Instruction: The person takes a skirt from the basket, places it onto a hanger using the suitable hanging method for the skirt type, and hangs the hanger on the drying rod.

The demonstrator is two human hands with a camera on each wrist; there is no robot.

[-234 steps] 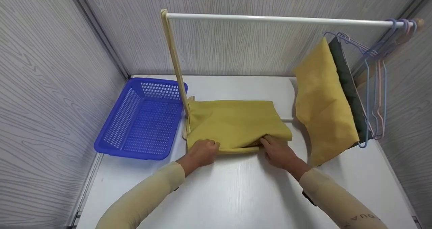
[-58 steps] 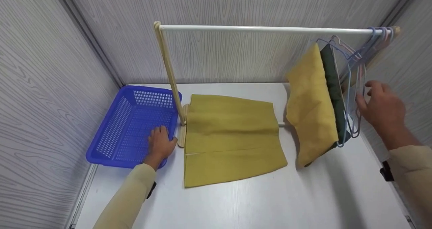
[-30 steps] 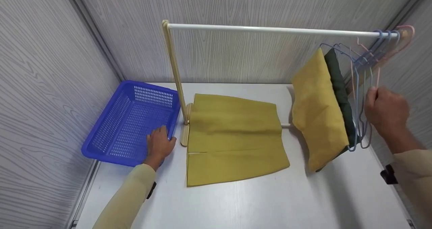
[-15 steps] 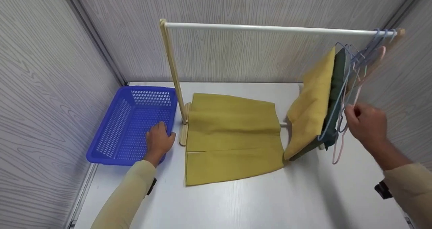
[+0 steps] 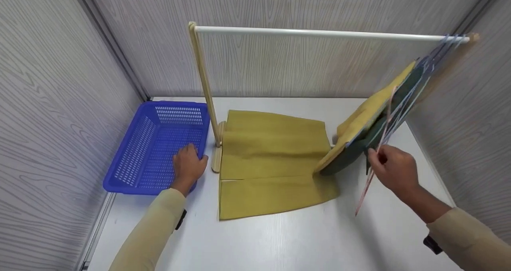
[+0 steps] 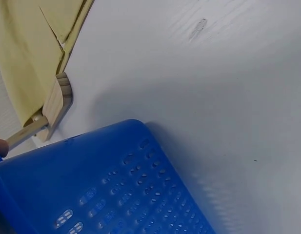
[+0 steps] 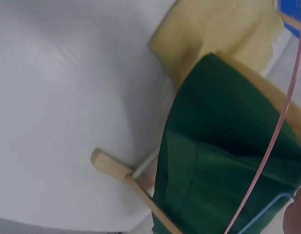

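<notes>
My right hand pinches a pink clothes hanger, which is off the rod and tilted over the table. Beside it, a yellow cloth and a dark green cloth hang on blue hangers, swung to the left. My left hand grips the right rim of a blue plastic basket, thumb outside; the left wrist view shows the basket's wall and only a thumb tip. Between the hands, a folded olive-yellow cloth lies flat on the table, its right side partly covered by the hanging cloths.
A white rod on a wooden post spans the back, hanger hooks bunched at its right end. Panelled walls enclose the white table at the back and both sides.
Earlier both hands were on the olive-yellow cloth. Since then my right hand has taken the pink hanger off the rod and moved it left and down, and the hanging cloths have swung left.
</notes>
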